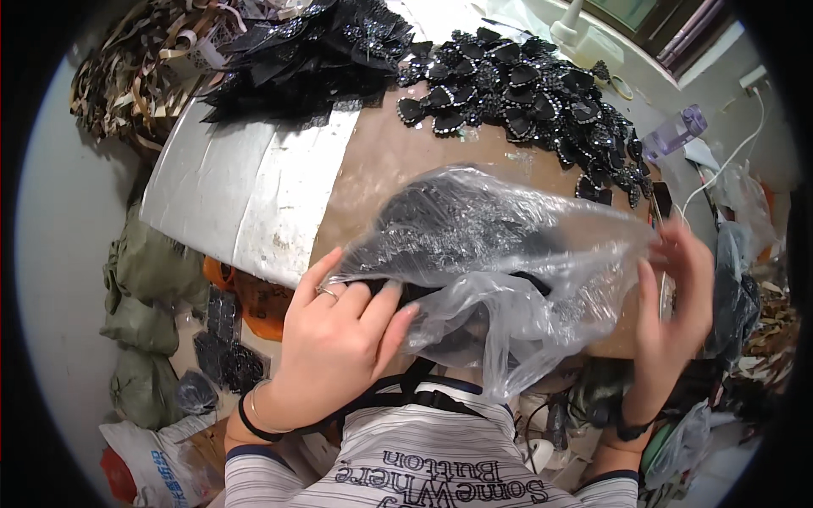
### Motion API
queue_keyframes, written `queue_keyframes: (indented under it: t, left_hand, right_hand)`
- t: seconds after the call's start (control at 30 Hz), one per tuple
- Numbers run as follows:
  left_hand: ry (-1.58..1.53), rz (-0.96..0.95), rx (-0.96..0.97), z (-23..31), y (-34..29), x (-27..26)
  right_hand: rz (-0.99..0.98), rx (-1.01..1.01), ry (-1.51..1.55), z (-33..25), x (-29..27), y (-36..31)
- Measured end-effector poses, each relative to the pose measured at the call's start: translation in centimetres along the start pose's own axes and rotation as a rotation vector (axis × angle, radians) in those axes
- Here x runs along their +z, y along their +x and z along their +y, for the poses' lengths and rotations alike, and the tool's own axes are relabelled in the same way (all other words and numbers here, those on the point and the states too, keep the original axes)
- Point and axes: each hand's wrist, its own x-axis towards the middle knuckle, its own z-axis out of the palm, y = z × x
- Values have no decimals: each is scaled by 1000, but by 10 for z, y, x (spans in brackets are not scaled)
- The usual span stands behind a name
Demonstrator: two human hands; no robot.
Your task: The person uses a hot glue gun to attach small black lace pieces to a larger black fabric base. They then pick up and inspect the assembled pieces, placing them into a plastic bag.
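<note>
A clear plastic bag (584, 288) with dark, black contents (457, 212) lies over the near part of the table, in front of my body. My left hand (343, 326) is closed on the bag's left edge, its fingers curled into the film beside a black piece. At the bag's far right corner, my right hand (677, 288) has its curved fingers and thumb at the stretched film, slightly smeared by motion. Wrinkles and glare on the film hide the exact shape of what is inside.
Black beaded, petal-shaped pieces (525, 93) are heaped at the back right. A pile of black pointed pieces (322, 59) sits at the back left, next to tan strips (135, 68). A purple clear bottle (677, 131) and a white cable (737, 152) are at the right edge.
</note>
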Motion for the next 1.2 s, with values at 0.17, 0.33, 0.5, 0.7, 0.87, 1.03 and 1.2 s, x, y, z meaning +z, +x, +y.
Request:
queue_keyframes:
  t: [0.17, 0.33, 0.5, 0.7, 0.87, 1.03, 1.2]
  left_hand:
    - [152, -174, -241, 16, 12, -11]
    - [126, -252, -235, -20, -4, -4]
    - [-209, -218, -490, -49, -10, 14]
    - [217, -84, -169, 23, -23, 13]
    - [-612, -593, 194, 44, -8, 36]
    - [-859, -1109, 621, 49, -12, 37]
    - [-524, -21, 229, 19, 50, 39]
  right_hand:
    - [-676, -263, 199, -18, 43, -1]
    - [-570, -357, -267, 26, 58, 39]
    - [-905, -438, 19, -12, 65, 50]
    - [-766, -210, -212, 12, 62, 28]
    - [-827, 334, -428, 0, 58, 1]
    - [-733, 146, -443, -1, 82, -26]
    - [-426, -11, -289, 28, 102, -65]
